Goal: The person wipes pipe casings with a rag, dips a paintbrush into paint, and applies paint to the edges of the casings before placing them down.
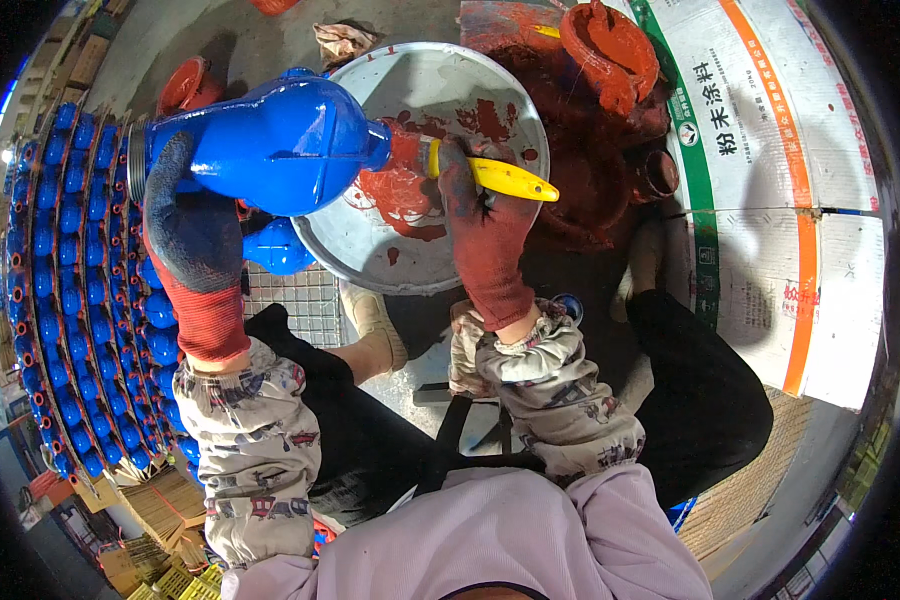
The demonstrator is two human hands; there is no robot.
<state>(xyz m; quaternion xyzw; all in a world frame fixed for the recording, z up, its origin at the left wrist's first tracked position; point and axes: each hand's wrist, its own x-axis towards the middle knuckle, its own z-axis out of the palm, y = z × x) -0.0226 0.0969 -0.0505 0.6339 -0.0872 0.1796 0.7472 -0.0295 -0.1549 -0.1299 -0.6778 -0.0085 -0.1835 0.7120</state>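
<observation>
My left hand (195, 235), in a red glove with a dark coated palm, is wrapped round a glossy blue bulbous metal part (270, 145). The part lies sideways, its threaded end at the left and its narrow neck pointing right. My right hand (492, 235), gloved alike, grips a paintbrush (515, 180) by its yellow handle. The brush's red-smeared bristles are at the neck of the blue part; whether they touch it I cannot tell. Beneath both is a round grey basin (370, 260) spattered with red paint.
Rows of similar blue parts (80, 290) are stacked at the left. Another blue part (278, 248) sits by a wire grid (295, 300). A red-coated pot (610, 55) stands at the far right, beside white cartons (760, 120). A red container (190, 85) lies at the far left.
</observation>
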